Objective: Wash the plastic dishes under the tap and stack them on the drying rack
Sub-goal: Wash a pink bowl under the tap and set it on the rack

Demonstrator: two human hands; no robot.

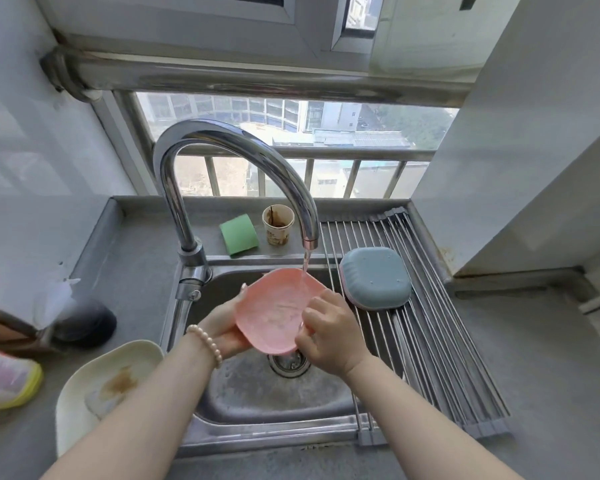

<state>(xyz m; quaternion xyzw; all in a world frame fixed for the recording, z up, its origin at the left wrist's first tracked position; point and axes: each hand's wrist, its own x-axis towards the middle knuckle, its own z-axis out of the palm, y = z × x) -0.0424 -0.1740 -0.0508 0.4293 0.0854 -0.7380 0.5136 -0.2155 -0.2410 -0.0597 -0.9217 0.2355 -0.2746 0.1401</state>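
Observation:
A pink plastic dish (274,308) tilts over the steel sink (257,407) under water running from the tap (229,147). My left hand (222,329) grips its left rim from below. My right hand (329,329) has its fingers curled on the dish's right edge. A blue dish (374,277) lies upside down on the roll-up drying rack (440,344), over a pink dish of which only the edge shows. A cream dish (94,382) with brown stains sits on the counter at the left.
A green sponge (239,234) and a stained paper cup (278,224) stand on the ledge behind the sink. A dark round object (87,320) and an orange-yellow item (4,379) lie at the left. The sink drain (290,362) is below the dish.

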